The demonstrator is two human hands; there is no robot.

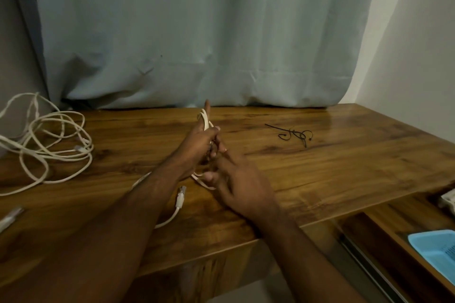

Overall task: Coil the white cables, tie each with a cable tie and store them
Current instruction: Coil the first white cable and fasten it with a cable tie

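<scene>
no readable text, labels or numbers anywhere

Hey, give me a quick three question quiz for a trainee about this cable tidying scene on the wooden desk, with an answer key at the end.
1. True or false: the black cable ties lie on the desk, untouched.
2. Which hand grips the cable being coiled? A. left hand B. right hand
3. Fill in: the loose pile of white cables sits at the desk's ____ side.

Key: 1 true; 2 A; 3 left.
</scene>
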